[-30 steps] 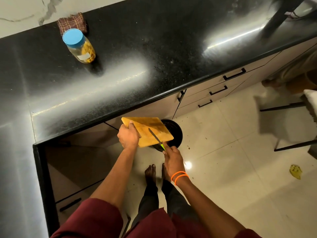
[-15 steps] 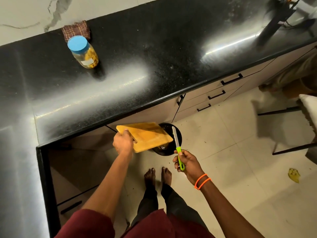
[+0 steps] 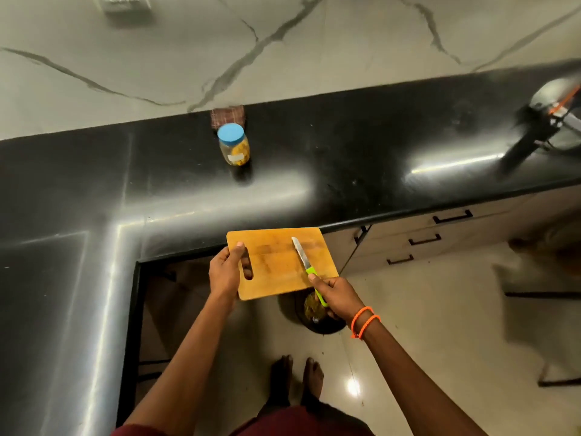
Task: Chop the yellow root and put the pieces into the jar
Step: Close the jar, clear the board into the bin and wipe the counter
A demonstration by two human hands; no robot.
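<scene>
A: Where is the rectangular wooden chopping board (image 3: 276,262) with the slot handle?

B: Off the black polished stone counter (image 3: 345,171), held in the air by its front edge; the left hand (image 3: 224,272) grips the board's left end, thumb on top beside the slot; below it a round black bin (image 3: 320,322) with yellowish scraps stands on the pale tiled floor (image 3: 440,341).

A: And the right hand (image 3: 338,294)?

B: Its fingers are curled round the green handle of a small steel-bladed knife (image 3: 303,259); the blade lies flat across the board, tip pointing away.

A: The jar?

B: The clear plastic jar with the blue lid (image 3: 233,146) stands closed on the counter near the marble-patterned wall, yellow pieces inside; a brown checked cloth (image 3: 227,116) lies just behind it.
</scene>
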